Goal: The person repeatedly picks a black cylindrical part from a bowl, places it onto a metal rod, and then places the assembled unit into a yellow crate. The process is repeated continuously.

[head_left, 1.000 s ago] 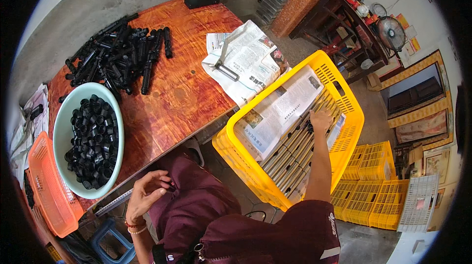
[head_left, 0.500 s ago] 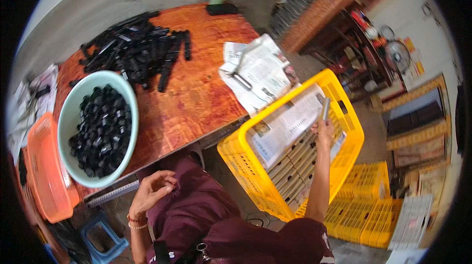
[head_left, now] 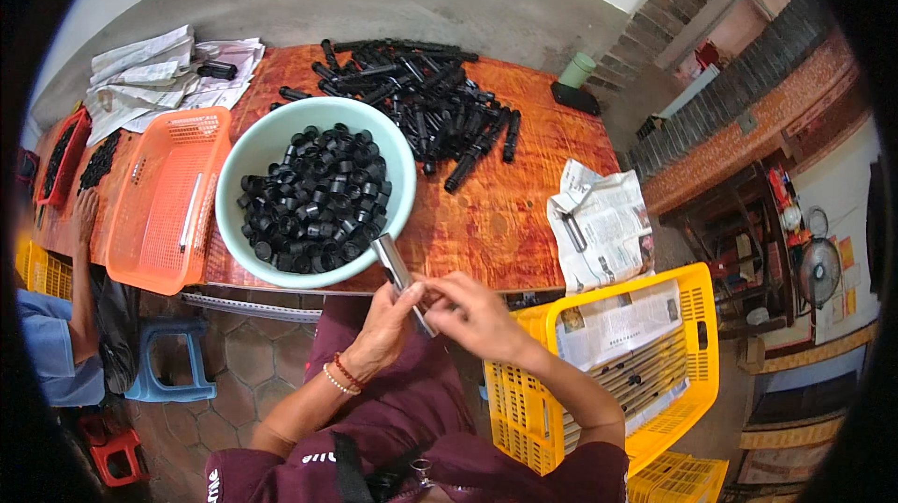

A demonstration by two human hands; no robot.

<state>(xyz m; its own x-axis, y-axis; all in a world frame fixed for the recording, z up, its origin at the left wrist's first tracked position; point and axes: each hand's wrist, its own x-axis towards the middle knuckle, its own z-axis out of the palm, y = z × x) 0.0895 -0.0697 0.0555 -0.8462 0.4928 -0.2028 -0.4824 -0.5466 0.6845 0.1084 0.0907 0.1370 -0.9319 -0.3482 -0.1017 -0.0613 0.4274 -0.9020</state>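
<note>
A silver metal tube [head_left: 393,264] is tilted in front of me, its upper end near the rim of a pale green bowl [head_left: 410,171]. My left hand [head_left: 379,333] is closed around the tube, thumb along its side. My right hand [head_left: 479,316] is at the tube's lower part, fingers curled in against it and partly hiding it. Many small black caps [head_left: 318,208] fill the bowl. To my right, a yellow crate [head_left: 703,349] lined with newspaper holds a row of similar long tubes [head_left: 627,372].
Black tubular parts [head_left: 421,96] lie heaped on the reddish table [head_left: 524,213]. An orange basket [head_left: 126,241] stands left of the bowl; folded newspaper [head_left: 603,232] lies at the right. Another person's hand [head_left: 84,213] rests at the far left, near a blue stool [head_left: 173,363].
My right hand has moved from the crate to in front of the bowl with the tube. My left hand has risen and closed on it. The view has swung left.
</note>
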